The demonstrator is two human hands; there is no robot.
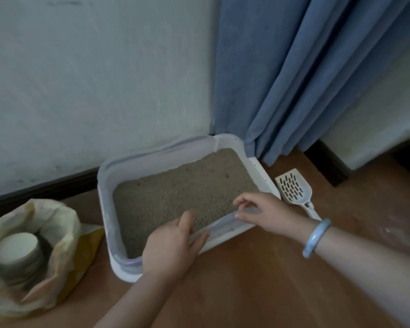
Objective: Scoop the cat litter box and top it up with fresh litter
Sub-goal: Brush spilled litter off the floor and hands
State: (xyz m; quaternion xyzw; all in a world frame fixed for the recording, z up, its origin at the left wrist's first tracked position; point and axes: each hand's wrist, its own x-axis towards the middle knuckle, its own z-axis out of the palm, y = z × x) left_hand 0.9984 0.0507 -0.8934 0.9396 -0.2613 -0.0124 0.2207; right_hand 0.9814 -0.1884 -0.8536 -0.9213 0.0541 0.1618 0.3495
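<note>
One litter box (260, 172); one bed of litter (175, 190) within it; one slotted scoop (294, 188); one clear liner (223, 224) along the box rim; two hands, one left hand (168, 248) and one right hand (266, 214); one pale bracelet (316, 237); one yellowish bag (65, 223); one round tub (14, 249) inside that bag; one blue curtain (294, 79).

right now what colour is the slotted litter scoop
Cream white slotted plastic scoop, best in head view.

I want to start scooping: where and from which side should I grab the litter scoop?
Take the scoop by its narrow handle from the near side with the right hand: it lies flat right of the litter box, handle toward you, slotted blade pointing away.
</note>
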